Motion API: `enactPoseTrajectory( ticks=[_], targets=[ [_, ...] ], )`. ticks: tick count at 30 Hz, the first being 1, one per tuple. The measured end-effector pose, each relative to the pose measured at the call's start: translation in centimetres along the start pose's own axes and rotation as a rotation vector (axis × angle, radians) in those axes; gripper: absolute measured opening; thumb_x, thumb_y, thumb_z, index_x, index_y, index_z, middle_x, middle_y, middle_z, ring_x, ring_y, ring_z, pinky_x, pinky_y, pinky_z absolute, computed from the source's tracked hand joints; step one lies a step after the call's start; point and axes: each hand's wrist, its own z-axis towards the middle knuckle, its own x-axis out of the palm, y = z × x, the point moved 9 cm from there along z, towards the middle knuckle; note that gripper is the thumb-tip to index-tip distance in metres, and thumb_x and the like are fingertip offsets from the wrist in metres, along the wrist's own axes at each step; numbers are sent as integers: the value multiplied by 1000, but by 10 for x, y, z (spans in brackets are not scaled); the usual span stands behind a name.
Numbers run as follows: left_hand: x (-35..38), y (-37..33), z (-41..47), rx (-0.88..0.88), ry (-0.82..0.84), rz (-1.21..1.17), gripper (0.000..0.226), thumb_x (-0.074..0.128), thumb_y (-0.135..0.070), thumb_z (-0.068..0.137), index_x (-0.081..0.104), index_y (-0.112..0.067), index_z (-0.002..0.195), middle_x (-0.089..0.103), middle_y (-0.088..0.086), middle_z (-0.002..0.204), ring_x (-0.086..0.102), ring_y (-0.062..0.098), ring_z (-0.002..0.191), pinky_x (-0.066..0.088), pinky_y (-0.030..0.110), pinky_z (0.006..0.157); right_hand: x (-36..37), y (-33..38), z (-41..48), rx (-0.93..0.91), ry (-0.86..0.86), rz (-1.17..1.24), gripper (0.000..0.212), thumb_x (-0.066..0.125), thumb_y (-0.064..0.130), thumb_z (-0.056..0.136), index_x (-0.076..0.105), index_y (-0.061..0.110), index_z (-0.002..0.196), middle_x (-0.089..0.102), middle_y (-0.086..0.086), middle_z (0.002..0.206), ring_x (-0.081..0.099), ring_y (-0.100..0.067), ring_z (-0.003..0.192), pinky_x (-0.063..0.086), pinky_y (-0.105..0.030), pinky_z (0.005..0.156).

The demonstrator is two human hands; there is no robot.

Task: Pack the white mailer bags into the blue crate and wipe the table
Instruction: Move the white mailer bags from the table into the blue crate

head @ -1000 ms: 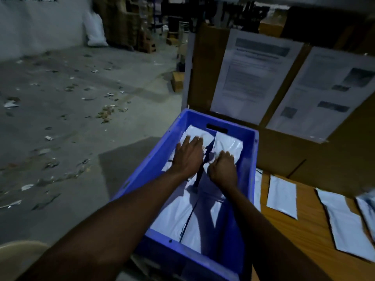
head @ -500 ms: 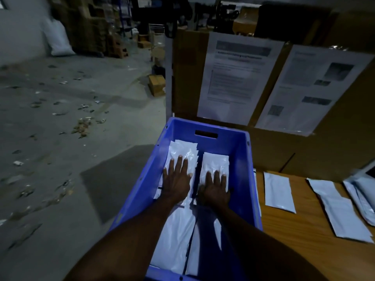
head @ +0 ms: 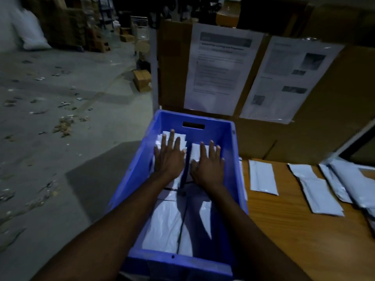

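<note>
Both hands, left [head: 169, 157] and right [head: 208, 166], lie flat with fingers spread, pressing white mailer bags [head: 164, 226] inside the blue crate [head: 236, 179].

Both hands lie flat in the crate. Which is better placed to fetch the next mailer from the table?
Likely the right hand: it rests on the crate's right side, and the nearest loose mailer lies just beyond that wall. The left hand would need to cross.
</note>
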Motion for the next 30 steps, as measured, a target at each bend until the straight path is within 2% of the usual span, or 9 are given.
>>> enactPoseTrajectory(
  ticks=[5,9,12,15,18,21,24,26,30],
  targets=[
    [-35,-52,-23,26,-77,-171,53,36,-39,110,32,-17,158,-2,0,173,-2,25,159,6,57,124,-84,7,-36,-104,-304,24,65,48,34,97,34,12,157,16,-13,168,10,-33,156,18,-54,122],
    [-52,-107,-58,40,-85,-275,54,38,-37,110,30,-17,159,-3,-1,173,-5,23,159,5,56,124,-120,-33,-58,-70,-336,40,59,39,37,104,31,15,158,13,-9,169,4,-28,157,12,-51,124],
    [-53,-163,-85,109,-76,-274,64,25,-55,106,24,-22,162,-7,-3,172,-9,20,158,1,52,127,-136,-74,-69,-30,-346,91,56,35,40,107,28,19,159,13,-5,170,1,-23,157,14,-50,126],
    [-38,-223,-114,179,-108,-252,70,14,-58,100,22,-26,162,-6,-5,172,-10,19,158,3,52,128,-144,-124,-78,-36,-332,94,56,35,42,108,24,21,160,8,-4,170,-3,-22,157,11,-48,125],
    [-4,-277,-138,229,-191,-146,60,18,-47,107,37,-21,157,13,3,171,10,24,158,19,55,124,-139,-184,-80,-42,-294,104,59,22,50,104,15,29,158,7,-4,170,-3,-23,157,9,-50,125],
    [49,-319,-141,226,-170,-100,61,12,-45,109,44,-19,153,23,5,169,21,26,156,26,57,122,-134,-250,-75,-30,-276,100,61,36,46,104,21,23,159,11,-5,169,2,-27,157,15,-55,123],
    [104,-348,-126,157,-83,-166,58,20,-49,106,39,-25,156,12,-5,172,5,16,159,18,54,125,-132,-313,-65,16,-217,55,58,34,42,105,31,18,157,15,-6,169,4,-28,157,18,-55,123],
    [132,-360,-112,122,-51,-173,68,11,-59,104,34,-27,158,7,-8,172,-2,11,158,8,48,128,-131,-350,-56,29,-180,33,58,31,44,104,32,19,157,14,-5,169,1,-25,157,15,-53,125],
    [179,-374,-82,52,-39,-171,71,9,-62,103,31,-26,159,9,-8,171,1,11,158,0,40,127,-122,-424,-42,53,-98,-13,61,25,49,105,32,20,158,12,-3,170,-1,-24,157,14,-54,124]
  ],
)
